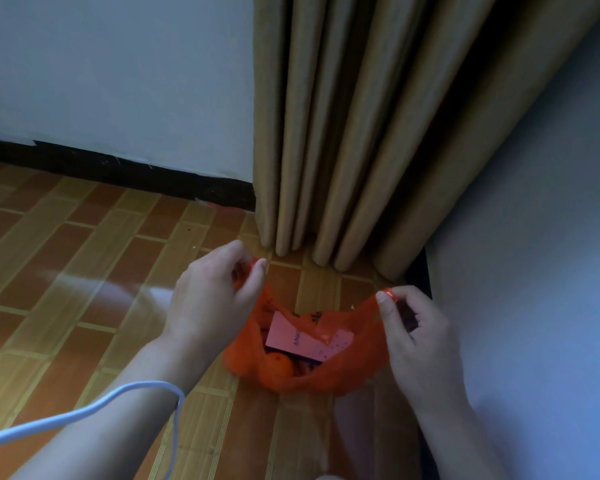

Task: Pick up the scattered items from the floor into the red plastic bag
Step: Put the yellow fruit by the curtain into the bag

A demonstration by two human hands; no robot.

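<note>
The red plastic bag point(340, 374) sits on the wood-pattern floor, its mouth stretched wide. My left hand point(208, 303) pinches the bag's left handle between thumb and fingers. My right hand point(420, 337) pinches the right handle the same way. Inside the bag lies a pink box point(302, 337) with printed letters, and beside it a round orange fruit point(278, 363). Anything deeper in the bag is hidden by its folds.
Tan curtains point(343, 133) hang to the floor just behind the bag. A pale wall with a black skirting board point(118, 171) runs along the back left. A pale wall point(534, 271) stands close on the right. A white cable point(84, 410) loops over my left forearm.
</note>
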